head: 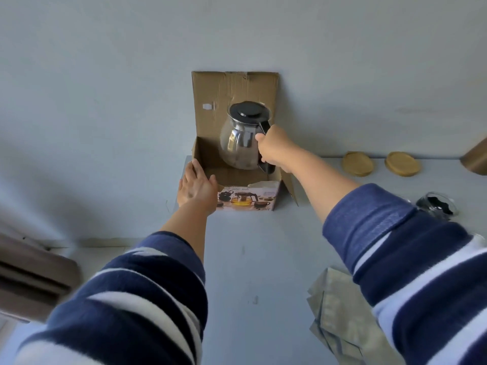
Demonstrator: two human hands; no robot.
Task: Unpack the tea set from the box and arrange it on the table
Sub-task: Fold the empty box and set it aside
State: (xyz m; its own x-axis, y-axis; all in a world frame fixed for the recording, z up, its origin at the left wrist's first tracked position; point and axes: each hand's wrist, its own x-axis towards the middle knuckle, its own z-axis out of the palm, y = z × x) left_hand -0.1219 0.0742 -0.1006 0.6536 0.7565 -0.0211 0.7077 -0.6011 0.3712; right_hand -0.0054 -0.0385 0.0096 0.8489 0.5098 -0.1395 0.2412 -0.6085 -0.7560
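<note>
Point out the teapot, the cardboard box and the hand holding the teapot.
teapot (238,143): head view, on its glass belly.
cardboard box (234,90): head view, on the raised back flap.
right hand (274,147): head view, on the back of the hand.

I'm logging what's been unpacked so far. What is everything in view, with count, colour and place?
teapot: one, clear glass with black lid and handle, held above the open box
box: one, brown cardboard, printed front, far edge of the table
table: one, pale grey
coasters: two, light wood, far right of the table
glass cup: one, clear with dark content, right side
paper wrapping: crumpled, beige, near right
left hand: open, against the box's left side
right hand: gripping the teapot's handle
</note>
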